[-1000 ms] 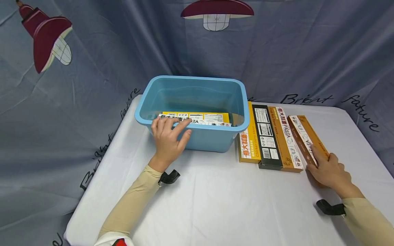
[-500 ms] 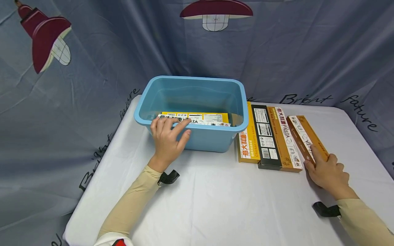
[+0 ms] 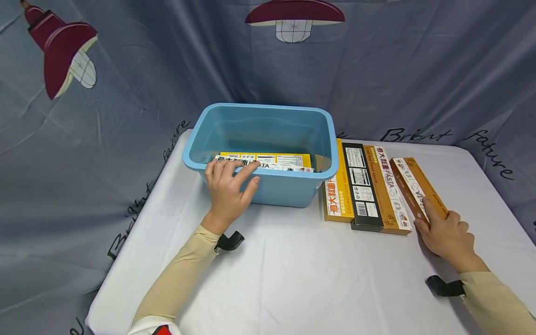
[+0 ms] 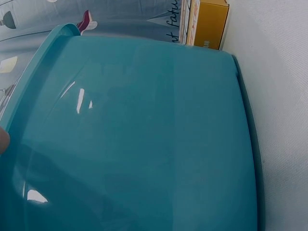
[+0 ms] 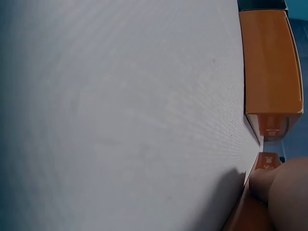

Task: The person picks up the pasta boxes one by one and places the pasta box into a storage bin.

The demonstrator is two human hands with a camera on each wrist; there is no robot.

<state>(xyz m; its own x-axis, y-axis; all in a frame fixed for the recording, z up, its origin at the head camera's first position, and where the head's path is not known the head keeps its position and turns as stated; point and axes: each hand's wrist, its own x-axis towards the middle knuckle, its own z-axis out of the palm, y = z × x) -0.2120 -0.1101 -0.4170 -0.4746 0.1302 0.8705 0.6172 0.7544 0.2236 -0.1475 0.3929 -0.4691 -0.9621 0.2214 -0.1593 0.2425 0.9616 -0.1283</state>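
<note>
My left hand (image 3: 228, 193) grips the near rim of a light blue plastic bin (image 3: 280, 188), its fingers hooked over the edge and its thumb on the outside. Inside the bin, a yellow pasta box (image 3: 301, 160) and a white-faced pasta box (image 3: 289, 167) show just behind that rim. On the right, my right hand (image 3: 450, 239) holds the near end of a brown and orange pasta box (image 3: 412, 184) lying on the table, thumb along its left side. That box (image 5: 250, 211) also shows below the hand in the right wrist view.
Left of the held box stands a row of pasta boxes: one orange and white (image 3: 383, 181), one black (image 3: 362, 190), one yellow (image 3: 345, 195). A narrow gap parts the row from the held box. White cloth covers the table (image 3: 310, 274); a grey curtain (image 3: 167, 60) hangs behind.
My right hand and wrist have shifted slightly left along the pasta box, which stays in place. My left hand and the bin have not visibly moved.
</note>
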